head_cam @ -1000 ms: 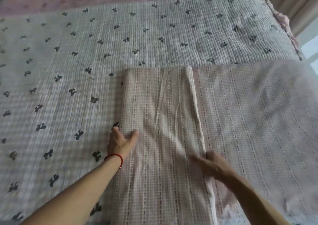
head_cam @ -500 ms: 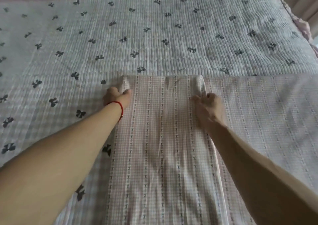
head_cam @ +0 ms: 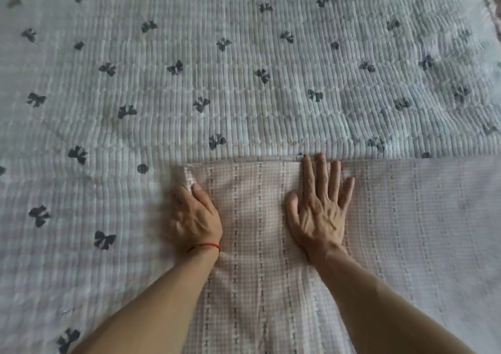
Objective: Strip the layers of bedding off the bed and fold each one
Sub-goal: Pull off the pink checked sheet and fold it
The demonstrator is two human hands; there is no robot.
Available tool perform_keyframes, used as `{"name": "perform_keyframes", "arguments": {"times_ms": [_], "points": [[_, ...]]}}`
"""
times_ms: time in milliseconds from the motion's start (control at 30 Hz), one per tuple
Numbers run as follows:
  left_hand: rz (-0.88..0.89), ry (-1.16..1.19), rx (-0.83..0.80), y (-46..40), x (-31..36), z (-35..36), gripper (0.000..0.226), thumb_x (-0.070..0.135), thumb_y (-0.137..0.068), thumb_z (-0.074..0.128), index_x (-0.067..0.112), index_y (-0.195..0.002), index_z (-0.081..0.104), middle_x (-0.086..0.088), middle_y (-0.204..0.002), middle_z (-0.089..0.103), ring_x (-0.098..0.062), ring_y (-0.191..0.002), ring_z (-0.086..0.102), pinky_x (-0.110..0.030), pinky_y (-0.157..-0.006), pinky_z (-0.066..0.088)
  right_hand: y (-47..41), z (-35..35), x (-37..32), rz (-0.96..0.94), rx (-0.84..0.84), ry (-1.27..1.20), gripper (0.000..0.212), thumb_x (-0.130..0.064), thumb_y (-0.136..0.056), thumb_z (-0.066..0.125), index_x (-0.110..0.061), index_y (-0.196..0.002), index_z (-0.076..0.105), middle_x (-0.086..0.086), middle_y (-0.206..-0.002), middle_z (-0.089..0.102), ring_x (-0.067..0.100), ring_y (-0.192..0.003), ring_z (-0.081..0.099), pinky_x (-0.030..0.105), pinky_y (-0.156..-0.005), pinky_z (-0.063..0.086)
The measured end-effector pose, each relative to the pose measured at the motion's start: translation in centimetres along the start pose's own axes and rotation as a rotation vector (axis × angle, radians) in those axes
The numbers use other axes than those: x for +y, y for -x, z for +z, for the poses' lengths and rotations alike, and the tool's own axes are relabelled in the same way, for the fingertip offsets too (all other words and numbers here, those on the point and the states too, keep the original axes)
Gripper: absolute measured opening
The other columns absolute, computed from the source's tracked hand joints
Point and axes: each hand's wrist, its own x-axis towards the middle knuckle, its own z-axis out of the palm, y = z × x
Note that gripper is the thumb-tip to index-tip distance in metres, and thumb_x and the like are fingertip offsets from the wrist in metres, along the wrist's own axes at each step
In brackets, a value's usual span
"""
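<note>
Still mid-fold: the pink checked cotton sheet is lying half-folded on the white bow-print quilt, which isn't stripped yet. Left hand is pinching its corner, right hand is pressing flat, fingers spread.

light: soft, even daylight; shadows: faint; focus: slightly soft; edges: mild wide-angle bowing; glare: none

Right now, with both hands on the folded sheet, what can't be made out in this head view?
- Left hand: fingertips curl over the pink checked sheet corner; the knuckles hide whether they pinch it.
- Sheet's layer count: the upper layer and the right hand, flat on it, cover the fold.
- Sheet's near end: cut off by the bottom edge.
- Bow-print quilt: cut off at the top and left edges.
</note>
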Motion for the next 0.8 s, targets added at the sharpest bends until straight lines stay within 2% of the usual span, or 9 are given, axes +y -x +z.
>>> {"name": "perform_keyframes", "arguments": {"times_ms": [233,467,533,600,667,700,767,800], "points": [[0.032,-0.011,-0.124,-0.2,-0.2,-0.2,0.031,0.034,-0.108,0.036,0.01,-0.093,0.048,-0.016,-0.068,0.062,-0.038,-0.055,0.06,-0.031,-0.05,0.024,-0.7,0.9,0.0,0.022,-0.012,0.027,0.087,-0.047,-0.088,0.038,-0.024,-0.165,0.007,0.003,-0.173,-0.003,0.029,-0.159,-0.011,0.064,-0.124,0.0],[0.042,0.021,-0.116,-0.5,0.1,-0.4,0.027,0.032,-0.107,0.041,0.01,-0.095,0.049,-0.015,-0.071,0.063,-0.038,-0.056,0.062,-0.035,-0.046,0.033,-0.9,1.1,0.0,0.02,0.016,0.009,0.085,-0.047,-0.088,0.037,-0.024,-0.165,0.007,0.004,-0.173,-0.003,0.03,-0.159,-0.01,0.065,-0.123,-0.001],[0.028,0.001,-0.157,-0.6,0.4,-0.5,0.029,0.033,-0.107,0.043,0.008,-0.098,0.055,-0.015,-0.07,0.065,-0.037,-0.055,0.063,-0.035,-0.044,0.034,-1.0,1.1,0.0,0.013,0.025,-0.004,0.084,-0.047,-0.09,0.037,-0.025,-0.165,0.007,0.004,-0.173,-0.002,0.03,-0.159,-0.009,0.065,-0.123,-0.001],[-0.002,-0.016,-0.152,-0.2,-0.1,-0.3,0.033,0.036,-0.107,0.044,0.008,-0.101,0.061,-0.014,-0.071,0.069,-0.036,-0.056,0.066,-0.036,-0.044,0.043,-0.7,1.3,0.3,0.002,0.029,-0.023,0.082,-0.048,-0.092,0.037,-0.026,-0.165,0.007,0.004,-0.173,-0.002,0.03,-0.159,-0.009,0.064,-0.123,-0.002],[0.037,-0.084,-0.136,-0.8,-0.4,-0.6,0.037,0.039,-0.106,0.044,0.01,-0.113,0.065,-0.015,-0.09,0.074,-0.036,-0.073,0.072,-0.042,-0.056,0.053,-1.1,1.3,0.3,-0.002,0.029,-0.04,0.08,-0.049,-0.094,0.036,-0.026,-0.165,0.006,0.004,-0.173,-0.001,0.03,-0.159,-0.008,0.064,-0.124,-0.003],[0.043,-0.103,-0.161,-0.3,-1.0,-1.2,0.045,0.042,-0.107,0.041,0.009,-0.128,0.061,-0.016,-0.109,0.073,-0.037,-0.09,0.072,-0.044,-0.07,0.056,-0.8,1.4,0.5,-0.017,0.03,-0.037,0.079,-0.049,-0.095,0.034,-0.026,-0.165,0.006,0.004,-0.173,-0.001,0.031,-0.159,-0.008,0.064,-0.124,-0.003],[-0.008,0.008,-0.329,-0.2,-1.3,-3.0,0.065,0.053,-0.106,0.033,0.007,-0.15,0.037,-0.017,-0.143,0.056,-0.039,-0.123,0.058,-0.045,-0.098,0.045,-0.7,1.6,0.6,-0.048,0.023,-0.026,0.077,-0.051,-0.097,0.029,-0.024,-0.165,0.004,0.006,-0.173,-0.003,0.032,-0.158,-0.01,0.064,-0.123,-0.006],[-0.03,0.088,-0.399,0.1,-1.4,-4.0,0.07,0.057,-0.104,0.033,0.007,-0.152,0.031,-0.017,-0.149,0.049,-0.039,-0.13,0.052,-0.044,-0.104,0.039,-0.8,1.4,0.7,-0.054,0.02,-0.02,0.077,-0.051,-0.097,0.026,-0.023,-0.165,0.002,0.006,-0.173,-0.005,0.032,-0.158,-0.012,0.064,-0.123,-0.007]]}}
